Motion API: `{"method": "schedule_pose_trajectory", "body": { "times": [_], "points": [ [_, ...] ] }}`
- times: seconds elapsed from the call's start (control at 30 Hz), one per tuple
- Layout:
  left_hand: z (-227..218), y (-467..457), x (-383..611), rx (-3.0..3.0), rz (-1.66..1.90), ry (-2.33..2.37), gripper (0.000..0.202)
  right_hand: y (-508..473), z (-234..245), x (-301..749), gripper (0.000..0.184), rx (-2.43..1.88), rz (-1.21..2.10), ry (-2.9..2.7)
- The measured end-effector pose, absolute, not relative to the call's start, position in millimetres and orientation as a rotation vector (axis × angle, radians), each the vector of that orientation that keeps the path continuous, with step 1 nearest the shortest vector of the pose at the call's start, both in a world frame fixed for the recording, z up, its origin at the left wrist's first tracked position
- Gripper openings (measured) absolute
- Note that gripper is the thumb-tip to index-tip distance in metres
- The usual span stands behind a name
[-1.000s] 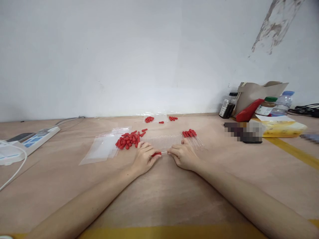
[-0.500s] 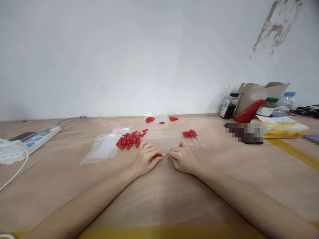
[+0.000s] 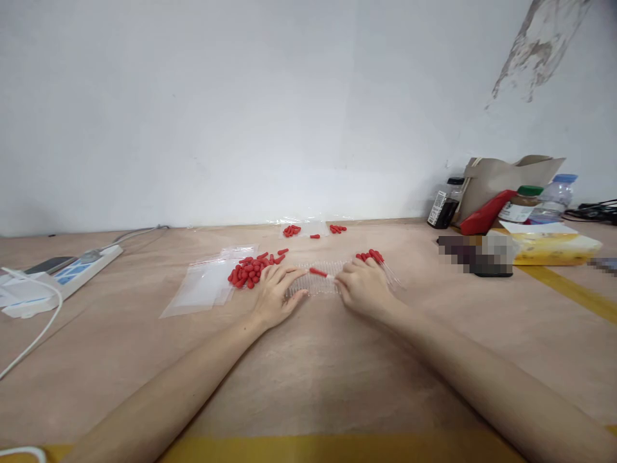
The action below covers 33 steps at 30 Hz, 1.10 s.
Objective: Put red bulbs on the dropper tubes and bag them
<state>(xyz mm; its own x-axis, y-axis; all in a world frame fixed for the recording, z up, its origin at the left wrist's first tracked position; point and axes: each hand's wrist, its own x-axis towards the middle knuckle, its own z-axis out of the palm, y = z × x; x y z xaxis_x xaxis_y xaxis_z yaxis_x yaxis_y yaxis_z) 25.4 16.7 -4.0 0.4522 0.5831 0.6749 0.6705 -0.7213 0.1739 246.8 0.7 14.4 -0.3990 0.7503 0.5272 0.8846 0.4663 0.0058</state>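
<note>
Head view, I see right hand [image 3: 362, 289] pinching red-capped dropper [image 3: 319, 272], long axis sideways, cap pointing left, left hand [image 3: 274, 297] open beside it.

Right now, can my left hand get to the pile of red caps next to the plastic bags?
Probably yes. The left hand rests on the table right beside the red caps, its fingers look empty, and nothing lies between them or over the pile.

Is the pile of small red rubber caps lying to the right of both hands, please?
No, the pile of small red rubber caps lies left of both hands, beside the left hand.
</note>
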Motion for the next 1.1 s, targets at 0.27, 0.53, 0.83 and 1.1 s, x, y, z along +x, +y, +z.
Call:
{"method": "schedule_pose_trajectory", "body": {
  "times": [0.27, 0.53, 0.83, 1.1],
  "points": [
    [-11, 22, 21, -2.565, -1.134, -1.155, 0.016, 34, 2, 297, 0.013, -1.936, -0.060, -1.715],
    [-11, 21, 23, -2.552, -1.105, -1.222, 0.012, 37, -7, 297, 0.013, -2.054, -0.029, -1.668],
    [12, 37, 10, -2.261, -1.008, -1.620, 0.015, 35, -6, 293, 0.020, -2.066, -0.041, -1.731],
    [23, 61, -6, -2.179, -0.722, -1.890, 0.012, 57, 3, 285, 0.021, -1.955, -0.120, -1.900]
  ]
}}
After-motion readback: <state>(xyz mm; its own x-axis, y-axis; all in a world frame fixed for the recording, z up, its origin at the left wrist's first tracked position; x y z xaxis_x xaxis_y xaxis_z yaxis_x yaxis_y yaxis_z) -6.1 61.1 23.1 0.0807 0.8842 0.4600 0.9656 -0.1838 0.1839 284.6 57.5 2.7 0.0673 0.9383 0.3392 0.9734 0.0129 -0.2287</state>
